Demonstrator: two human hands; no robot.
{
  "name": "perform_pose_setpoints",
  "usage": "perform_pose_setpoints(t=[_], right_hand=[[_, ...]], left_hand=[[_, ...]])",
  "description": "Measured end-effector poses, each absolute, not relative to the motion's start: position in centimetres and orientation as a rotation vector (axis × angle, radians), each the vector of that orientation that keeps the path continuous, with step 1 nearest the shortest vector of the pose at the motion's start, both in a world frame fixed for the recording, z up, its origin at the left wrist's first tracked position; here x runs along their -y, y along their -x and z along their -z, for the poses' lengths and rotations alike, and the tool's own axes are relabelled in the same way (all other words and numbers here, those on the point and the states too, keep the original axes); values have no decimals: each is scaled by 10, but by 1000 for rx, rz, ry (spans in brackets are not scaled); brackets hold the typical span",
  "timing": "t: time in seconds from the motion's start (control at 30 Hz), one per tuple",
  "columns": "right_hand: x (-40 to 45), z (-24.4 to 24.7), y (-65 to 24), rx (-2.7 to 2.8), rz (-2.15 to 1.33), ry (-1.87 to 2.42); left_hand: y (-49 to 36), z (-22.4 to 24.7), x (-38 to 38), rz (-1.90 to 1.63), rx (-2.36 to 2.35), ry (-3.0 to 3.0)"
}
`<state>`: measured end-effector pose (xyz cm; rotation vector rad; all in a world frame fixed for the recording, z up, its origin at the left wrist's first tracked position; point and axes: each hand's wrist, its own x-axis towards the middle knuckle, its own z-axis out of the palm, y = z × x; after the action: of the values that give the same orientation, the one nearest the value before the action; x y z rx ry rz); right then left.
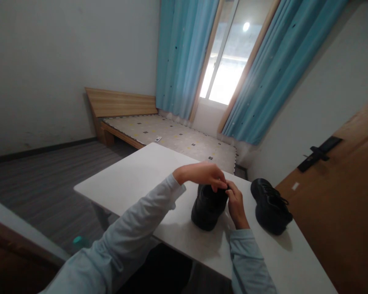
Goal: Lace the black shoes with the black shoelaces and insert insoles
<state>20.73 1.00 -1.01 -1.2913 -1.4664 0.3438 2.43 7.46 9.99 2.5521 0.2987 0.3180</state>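
A black shoe (206, 210) stands upright on the white table, its heel toward me and its dark opening facing up. From the left, my left hand (204, 174) reaches over the front of the shoe with bent wrist and curled fingers. My right hand (236, 205) is at the shoe's right upper edge, thumb and fingers closed on it. The fingertips of both hands meet near the lacing area. Whatever the left fingers pinch is too small and dark to make out. Farther right, a second black shoe (271, 207) with laces sits on the table, untouched.
The white table (125, 175) extends to the left and right of my arms. Behind it is a bed (184, 136) with a small white object (158, 139) on the mattress. A wooden door (334, 196) with a black handle stands close on the right. Blue curtains (187, 53) frame the window.
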Motion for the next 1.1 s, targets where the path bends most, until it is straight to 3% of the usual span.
perform_pose_setpoints(t=[0.17, 0.3, 0.63, 1.1], right_hand=[[-11, 12, -208, 1490, -335, 1311], [-11, 12, -209, 1498, -333, 1317], [-10, 10, -206, 1491, -368, 1317], [-21, -13, -206, 1721, -230, 1572]], left_hand=[[-30, -78, -123, -1002, -670, -2170], [-45, -30, -148, -1165, -1007, -2116], [-53, 51, -156, -631, -1344, -2620], [-45, 30, -145, -763, -1336, -2633]])
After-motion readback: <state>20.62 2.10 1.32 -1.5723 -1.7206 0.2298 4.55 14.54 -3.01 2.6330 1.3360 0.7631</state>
